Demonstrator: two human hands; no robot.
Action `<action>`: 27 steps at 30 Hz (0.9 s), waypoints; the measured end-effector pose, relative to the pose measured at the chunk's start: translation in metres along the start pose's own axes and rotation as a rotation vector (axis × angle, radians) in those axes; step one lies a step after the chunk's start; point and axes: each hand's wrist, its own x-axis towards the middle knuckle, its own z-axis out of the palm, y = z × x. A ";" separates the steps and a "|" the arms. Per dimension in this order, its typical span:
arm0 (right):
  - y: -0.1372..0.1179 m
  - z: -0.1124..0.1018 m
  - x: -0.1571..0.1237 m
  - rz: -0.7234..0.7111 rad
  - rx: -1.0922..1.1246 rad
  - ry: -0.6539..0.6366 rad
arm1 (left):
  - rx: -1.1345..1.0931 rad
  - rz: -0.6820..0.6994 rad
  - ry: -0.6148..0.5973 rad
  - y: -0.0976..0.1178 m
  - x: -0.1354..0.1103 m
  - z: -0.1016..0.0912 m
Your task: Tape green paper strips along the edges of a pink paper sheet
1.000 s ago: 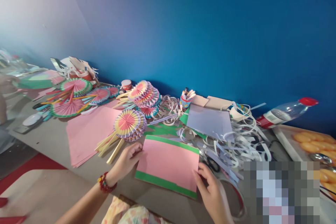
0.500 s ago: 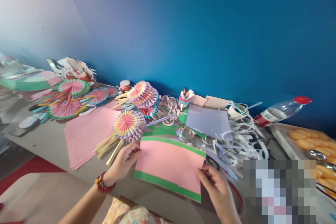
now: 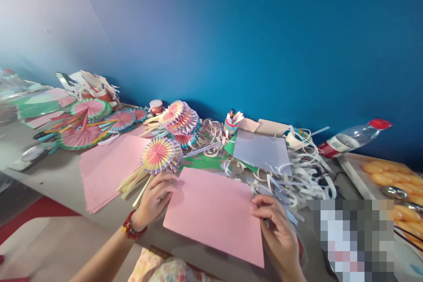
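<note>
One grey table surface (image 3: 62, 176) is stretching beneath a rectangular pink paper sheet (image 3: 214, 216) near its front edge, the left hand (image 3: 155, 198) pinching the left side and the right hand (image 3: 279, 229) the right, seemingly a positioning step calling for even support. Toward the back edge, a red tub (image 3: 106, 97) is holding pale papers (image 3: 88, 79), and a blue patterned cup (image 3: 229, 128) is holding white pen-like sticks (image 3: 238, 117).
</note>
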 end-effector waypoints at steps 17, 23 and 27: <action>0.042 0.014 -0.026 0.376 -0.094 -0.187 | -0.075 -0.559 -0.284 0.002 -0.009 0.030; 0.045 0.016 -0.026 0.253 -0.208 -0.188 | 0.009 -0.538 -0.286 0.004 -0.014 0.032; 0.047 0.017 -0.026 0.193 -0.252 -0.180 | 0.047 -0.513 -0.277 0.005 -0.015 0.032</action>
